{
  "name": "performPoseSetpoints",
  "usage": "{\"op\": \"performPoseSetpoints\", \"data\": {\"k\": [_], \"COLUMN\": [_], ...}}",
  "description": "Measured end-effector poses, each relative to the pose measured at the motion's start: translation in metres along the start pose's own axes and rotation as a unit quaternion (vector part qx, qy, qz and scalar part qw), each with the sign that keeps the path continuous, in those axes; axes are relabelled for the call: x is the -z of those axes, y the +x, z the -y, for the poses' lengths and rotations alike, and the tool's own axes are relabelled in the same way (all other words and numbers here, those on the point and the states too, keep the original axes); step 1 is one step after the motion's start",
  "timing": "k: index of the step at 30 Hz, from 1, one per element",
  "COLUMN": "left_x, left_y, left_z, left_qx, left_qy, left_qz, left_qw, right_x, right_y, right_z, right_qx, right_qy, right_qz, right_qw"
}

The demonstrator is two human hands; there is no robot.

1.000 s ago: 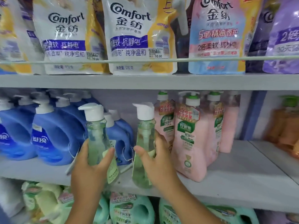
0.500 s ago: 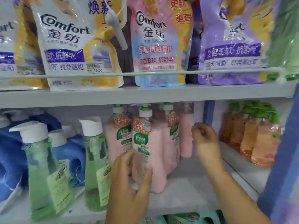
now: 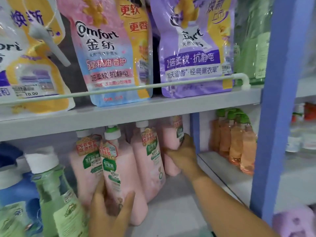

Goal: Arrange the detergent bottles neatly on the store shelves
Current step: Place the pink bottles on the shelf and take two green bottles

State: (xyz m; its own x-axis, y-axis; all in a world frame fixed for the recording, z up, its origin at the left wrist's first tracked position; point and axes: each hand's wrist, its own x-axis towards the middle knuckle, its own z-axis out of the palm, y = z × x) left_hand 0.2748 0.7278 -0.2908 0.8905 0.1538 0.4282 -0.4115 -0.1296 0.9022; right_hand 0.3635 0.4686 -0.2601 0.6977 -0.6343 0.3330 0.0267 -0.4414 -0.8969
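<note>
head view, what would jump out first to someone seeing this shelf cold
The pink bottles in the middle of the lower shelf: the left hand grips the front pink bottle, while the right hand reaches back to hold the rear pink bottle beside the blue divider. Above them, big Comfort pouches, a pink pouch and a purple pouch, stand behind a rail.
</note>
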Motion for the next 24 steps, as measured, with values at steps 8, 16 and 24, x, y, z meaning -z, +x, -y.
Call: {"op": "performPoseSetpoints", "data": {"k": [8,16,24], "left_x": [0.0,0.003,0.007], "left_y": [0.005,0.006,0.003], "left_z": [-0.009,-0.011,-0.01], "left_qx": [0.044,0.041,0.008], "left_qy": [-0.035,-0.002,0.126], "left_qz": [0.033,0.024,0.02], "left_qw": [0.998,0.999,0.992], "right_x": [0.022,0.007,0.008], "right_y": [-0.001,0.016,0.007], "right_z": [-0.018,-0.019,-0.011], "right_qx": [0.023,0.016,-0.018], "right_qy": [-0.002,0.025,-0.094], "right_qz": [-0.011,-0.07,-0.114], "right_qw": [1.0,0.997,0.989]}}
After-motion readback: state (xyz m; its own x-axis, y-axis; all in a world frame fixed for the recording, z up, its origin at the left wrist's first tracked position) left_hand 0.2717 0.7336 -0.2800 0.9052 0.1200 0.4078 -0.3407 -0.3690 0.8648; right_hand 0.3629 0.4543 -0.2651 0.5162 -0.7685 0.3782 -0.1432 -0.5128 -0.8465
